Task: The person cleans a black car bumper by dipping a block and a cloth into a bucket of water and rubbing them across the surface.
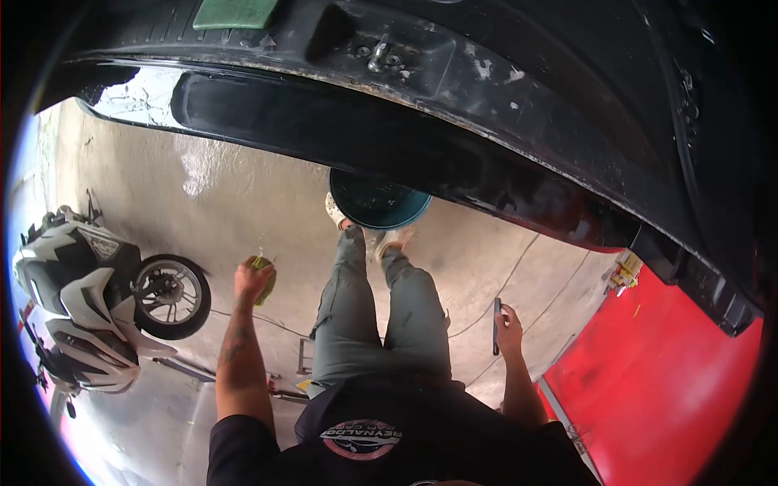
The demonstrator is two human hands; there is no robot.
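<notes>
My left hand [251, 280] is wrapped round a crumpled yellow-green cloth [267, 283], held out over the floor to the left of my legs. On the other side, my right hand [509, 328] grips a thin, dark, flat block [497, 327] by its edge; I cannot tell its kind. Both hands are apart from the glossy black car bumper [324, 117] that spans the view ahead. Below the bumper's edge, at my feet, stands a dark teal bucket [381, 215], partly hidden by the bumper.
A metal latch [378, 55] sits on the car's sill, with a green pad [235, 14] farther left. A white and black motorcycle [89, 300] stands at left. A glossy red panel [648, 381] fills the right side. Thin lines run across the concrete floor [251, 186].
</notes>
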